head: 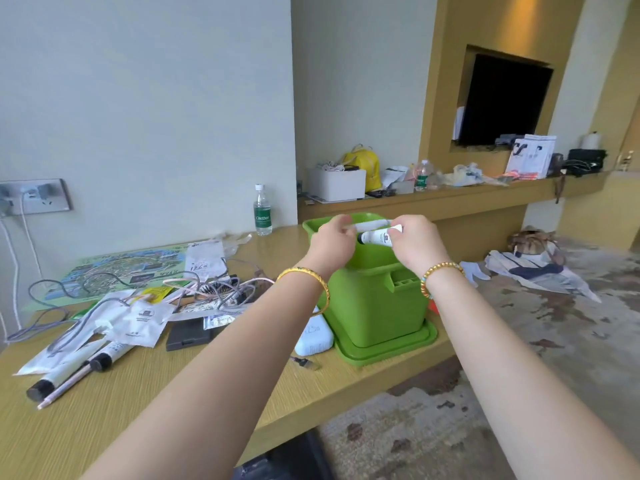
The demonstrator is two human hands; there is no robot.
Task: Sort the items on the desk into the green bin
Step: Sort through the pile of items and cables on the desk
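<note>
Sorting early: right hand [417,242] grips tube [377,236] over green bin [375,303], centre frame; left hand [334,242] curled, its hold unclear; clutter [138,313] remains lower left.

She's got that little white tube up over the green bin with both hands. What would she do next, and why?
Probably let go so it drops in. Both the left hand and right hand hold the white tube right above the open top of the green bin, so nothing more seems needed before turning to the clutter left on the desk.
</note>
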